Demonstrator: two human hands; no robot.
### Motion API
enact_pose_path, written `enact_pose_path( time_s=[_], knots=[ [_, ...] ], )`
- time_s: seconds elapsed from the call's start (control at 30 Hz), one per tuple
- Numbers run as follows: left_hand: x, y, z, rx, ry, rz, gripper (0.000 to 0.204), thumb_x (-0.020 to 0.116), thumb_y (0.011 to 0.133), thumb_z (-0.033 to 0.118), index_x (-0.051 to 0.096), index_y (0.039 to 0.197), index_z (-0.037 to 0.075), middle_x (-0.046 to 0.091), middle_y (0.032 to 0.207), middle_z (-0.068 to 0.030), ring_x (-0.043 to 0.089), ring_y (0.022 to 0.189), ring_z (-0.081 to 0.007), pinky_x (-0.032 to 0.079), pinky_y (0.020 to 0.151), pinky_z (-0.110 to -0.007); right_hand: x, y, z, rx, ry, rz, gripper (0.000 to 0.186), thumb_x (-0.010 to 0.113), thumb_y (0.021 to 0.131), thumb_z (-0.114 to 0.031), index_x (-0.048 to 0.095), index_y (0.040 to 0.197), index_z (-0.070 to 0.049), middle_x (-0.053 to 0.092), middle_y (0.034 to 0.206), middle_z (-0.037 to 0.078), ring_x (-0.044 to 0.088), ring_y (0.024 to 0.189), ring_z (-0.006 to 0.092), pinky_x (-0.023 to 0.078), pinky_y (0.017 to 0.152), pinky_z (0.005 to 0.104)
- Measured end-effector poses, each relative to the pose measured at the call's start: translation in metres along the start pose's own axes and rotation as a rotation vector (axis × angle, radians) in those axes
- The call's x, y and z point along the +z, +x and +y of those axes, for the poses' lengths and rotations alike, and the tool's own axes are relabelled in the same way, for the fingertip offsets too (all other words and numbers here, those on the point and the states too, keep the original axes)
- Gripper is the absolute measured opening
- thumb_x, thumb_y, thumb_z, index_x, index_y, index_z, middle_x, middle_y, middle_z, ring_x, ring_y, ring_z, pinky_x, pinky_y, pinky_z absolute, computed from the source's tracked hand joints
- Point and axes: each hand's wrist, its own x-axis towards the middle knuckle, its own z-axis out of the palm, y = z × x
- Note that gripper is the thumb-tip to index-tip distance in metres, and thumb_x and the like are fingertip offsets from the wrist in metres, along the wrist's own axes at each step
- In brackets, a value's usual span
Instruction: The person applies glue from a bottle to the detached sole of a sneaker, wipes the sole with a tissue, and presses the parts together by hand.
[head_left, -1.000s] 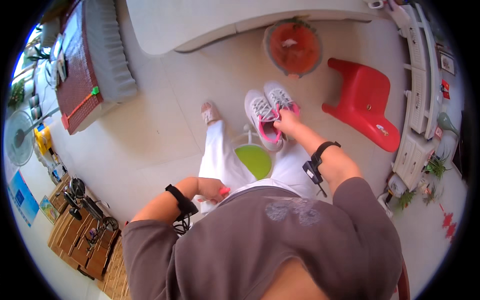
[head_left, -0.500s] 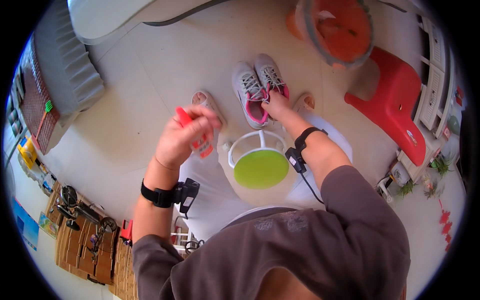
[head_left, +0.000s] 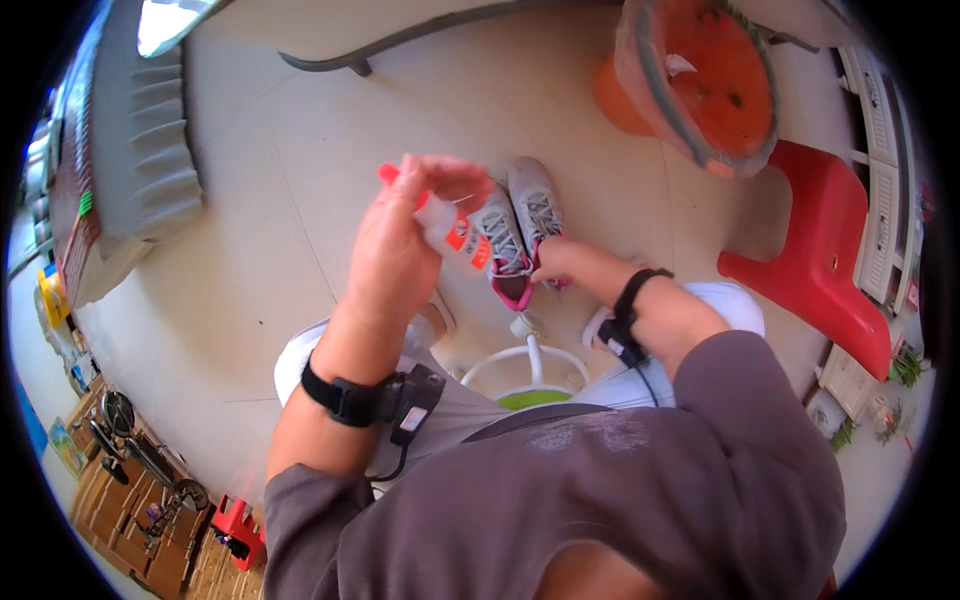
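My left hand [head_left: 400, 225] is closed round a small clear bottle [head_left: 450, 230] with a red cap and a red-and-white label. The bottle is tilted over the left of two grey sneakers [head_left: 532, 195] with grey laces and pink linings. They lie side by side on the floor between my feet, and my left hand covers part of the left one. My right hand [head_left: 558, 258] grips the sneakers at their inner collars, its fingertips partly hidden there. Behind the heels is a round stool with a green seat [head_left: 538, 398] and a white frame.
An orange bin [head_left: 625, 100] with a clear liner stands at the far right, beside a red plastic stool [head_left: 815, 230]. White drawers [head_left: 880, 190] line the right side. A grey-covered piece of furniture [head_left: 160, 150] is at the left, and a table edge [head_left: 400, 48] crosses the top.
My left hand with the bottle has moved right and forward, over the left sneaker. My body has leaned forward, covering most of the green seat. My right hand stays at the sneakers.
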Motion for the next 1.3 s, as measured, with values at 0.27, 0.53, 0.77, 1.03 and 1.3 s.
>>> enact_pose_path(
  time_s=[0.27,0.53,0.77,1.03,1.3],
  knots=[
    [0.0,0.002,-0.002,0.285,0.4,-0.214,0.048,0.028,0.091,0.037,0.045,0.114,-0.002,0.04,0.125,-0.0131,0.028,0.122,-0.0244,0.019,0.101,-0.035,-0.145,-0.13,-0.093,-0.497,1.192,0.408,0.035,0.054,0.082,-0.031,0.051,0.106,-0.006,0.057,0.085,0.0,0.055,0.079,0.0127,0.044,0.067,0.0262],
    [0.001,-0.007,0.012,0.336,0.517,-0.275,0.028,0.055,0.083,0.015,0.052,0.107,0.001,0.05,0.106,-0.0035,0.05,0.091,-0.011,0.041,0.079,-0.025,-0.133,-0.165,-0.09,-0.566,1.096,0.56,0.031,0.058,0.08,-0.03,0.051,0.099,-0.006,0.056,0.08,0.0,0.053,0.071,0.0075,0.042,0.061,0.0223],
    [0.006,-0.019,0.007,0.506,0.452,-0.334,0.014,0.058,0.079,0.007,0.059,0.091,-0.001,0.054,0.089,-0.0019,0.052,0.083,-0.0111,0.041,0.075,-0.023,-0.109,-0.172,-0.103,-0.626,1.063,0.62,0.026,0.06,0.079,-0.027,0.052,0.091,-0.006,0.056,0.074,0.0,0.053,0.066,0.0087,0.041,0.055,0.0231],
    [0.006,-0.024,-0.007,0.486,0.308,-0.144,0.018,0.061,0.078,0.008,0.057,0.093,-0.001,0.055,0.084,-0.0021,0.052,0.08,-0.0099,0.041,0.07,-0.022,-0.099,-0.175,-0.112,-0.468,0.514,1.362,0.03,0.065,0.074,-0.025,0.054,0.09,-0.003,0.056,0.069,0.007,0.053,0.061,0.0167,0.043,0.058,0.0289],
    [0.026,-0.039,0.002,0.604,0.481,-0.328,0.021,0.057,0.079,0.005,0.057,0.1,-0.001,0.054,0.081,-0.0018,0.049,0.081,-0.0092,0.04,0.07,-0.021,-0.101,-0.206,-0.1,-0.549,0.968,0.771,0.028,0.062,0.077,-0.029,0.056,0.094,-0.007,0.057,0.072,-0.002,0.051,0.063,0.0048,0.04,0.054,0.021]
  ],
)
